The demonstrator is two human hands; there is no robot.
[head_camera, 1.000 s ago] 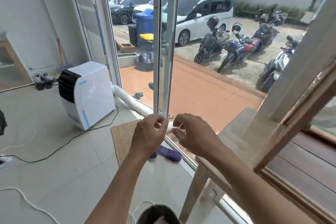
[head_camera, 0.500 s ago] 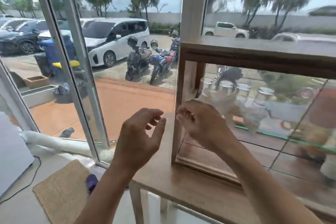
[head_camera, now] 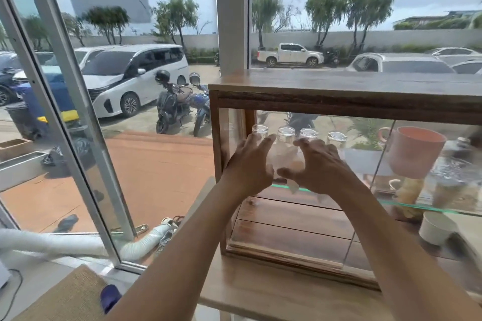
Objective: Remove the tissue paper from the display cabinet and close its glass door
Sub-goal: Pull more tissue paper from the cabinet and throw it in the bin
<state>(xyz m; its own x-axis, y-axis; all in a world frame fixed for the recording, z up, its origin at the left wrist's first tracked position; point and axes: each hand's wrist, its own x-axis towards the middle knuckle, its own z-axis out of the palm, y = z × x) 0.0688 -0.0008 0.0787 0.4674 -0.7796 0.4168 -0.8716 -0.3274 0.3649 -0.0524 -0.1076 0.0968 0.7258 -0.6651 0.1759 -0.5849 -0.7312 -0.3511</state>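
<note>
The wooden display cabinet (head_camera: 339, 105) with glass sides stands on a wooden table (head_camera: 260, 294). In front of its left section, crumpled white tissue paper (head_camera: 283, 157) sits between my two hands, at the level of the glass shelf. My right hand (head_camera: 319, 168) curls its thumb and fingers around the tissue, and a scrap hangs below it. My left hand (head_camera: 247, 164) lies against the tissue's left side with its fingers spread. Whether the glass door is open I cannot tell; a slanted glass edge (head_camera: 365, 206) shows further right.
Several upturned drinking glasses (head_camera: 336, 138) stand in a row behind my hands. A pink mug (head_camera: 414, 151), jars and a white bowl (head_camera: 435, 228) fill the cabinet's right part. A window frame (head_camera: 78, 138), a white hose (head_camera: 65, 242) and a woven mat (head_camera: 65, 294) are at left.
My view has swung right from the window to the cabinet. Both hands have moved forward and up to the cabinet's left section, and the tissue now shows between them.
</note>
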